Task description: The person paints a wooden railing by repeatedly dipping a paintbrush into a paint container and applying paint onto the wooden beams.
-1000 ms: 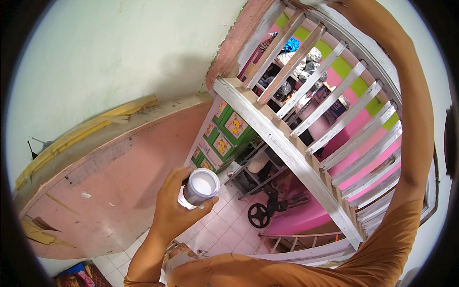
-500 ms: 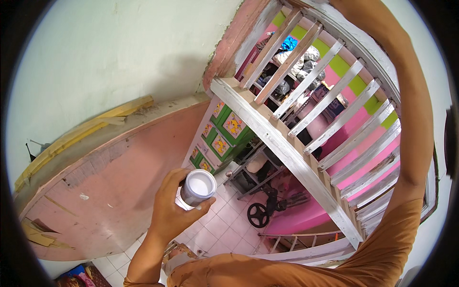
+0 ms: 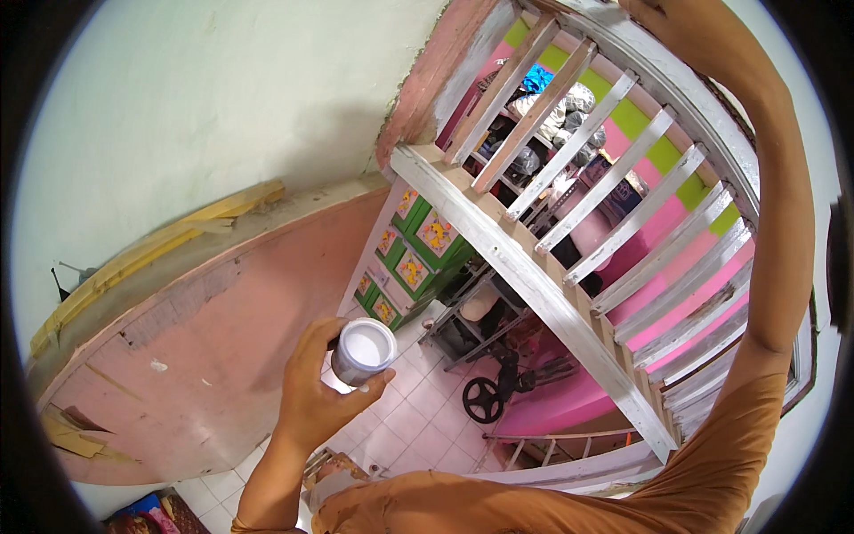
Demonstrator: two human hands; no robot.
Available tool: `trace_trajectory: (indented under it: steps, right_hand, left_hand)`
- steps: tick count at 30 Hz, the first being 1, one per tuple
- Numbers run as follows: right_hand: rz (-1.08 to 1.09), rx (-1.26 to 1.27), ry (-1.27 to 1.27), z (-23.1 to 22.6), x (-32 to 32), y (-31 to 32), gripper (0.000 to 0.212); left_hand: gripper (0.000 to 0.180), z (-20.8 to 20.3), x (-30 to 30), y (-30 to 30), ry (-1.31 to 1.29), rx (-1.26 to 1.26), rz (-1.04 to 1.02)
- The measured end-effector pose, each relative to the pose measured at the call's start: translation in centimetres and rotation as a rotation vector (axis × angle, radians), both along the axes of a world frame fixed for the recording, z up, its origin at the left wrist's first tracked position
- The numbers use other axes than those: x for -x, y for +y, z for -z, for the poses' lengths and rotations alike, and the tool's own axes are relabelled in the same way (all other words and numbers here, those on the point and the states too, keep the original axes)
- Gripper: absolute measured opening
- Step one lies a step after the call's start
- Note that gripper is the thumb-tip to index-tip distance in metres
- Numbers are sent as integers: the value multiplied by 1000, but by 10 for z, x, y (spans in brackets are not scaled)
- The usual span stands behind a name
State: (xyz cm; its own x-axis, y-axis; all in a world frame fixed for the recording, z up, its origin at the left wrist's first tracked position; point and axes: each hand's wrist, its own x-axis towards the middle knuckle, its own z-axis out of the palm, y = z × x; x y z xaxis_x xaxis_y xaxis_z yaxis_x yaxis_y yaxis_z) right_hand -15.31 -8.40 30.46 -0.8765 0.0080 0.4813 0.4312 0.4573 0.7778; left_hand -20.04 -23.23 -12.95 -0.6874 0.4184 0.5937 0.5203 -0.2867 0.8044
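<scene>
Wall: Through the head camera I saw a pale, greenish-white wall [image 3: 213, 107] left of the railing, above a worn pink partition [image 3: 231, 356] topped with yellow wood strips [image 3: 151, 254].
Railing: My landmark, a white-streaked wooden railing [image 3: 604, 181], ran diagonally across the right half.
Tub: A round grey tub [image 3: 364, 354] with white contents was held up, clear of the railing, to its lower left.
Left hand: My left hand [image 3: 325, 374] was curled partway open around the tub, thumb on one side, fingers on the other.
Right hand: My right hand [image 3: 689, 36] was at the railing's top edge, cut off by the frame; I could not tell how open it was or what it held.
Cabinet: A green cabinet [image 3: 436, 233] stood below the railing's left end.
Floor: Light tiles [image 3: 387, 436] and a black wheel [image 3: 482, 400] showed beneath the railing.
</scene>
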Motion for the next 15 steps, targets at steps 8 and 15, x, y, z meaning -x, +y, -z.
trace_trajectory:
  steps: [8, 15]
  right_hand:
    - [-123, -13, -29, 26, 3, 7, 25]
    - [-438, 860, 9, 71, -30, 0, 21]
  left_hand:
    - [55, 2, -3, -4, -54, 22, -47]
    - [55, -7, -1, -5, -62, 18, -67]
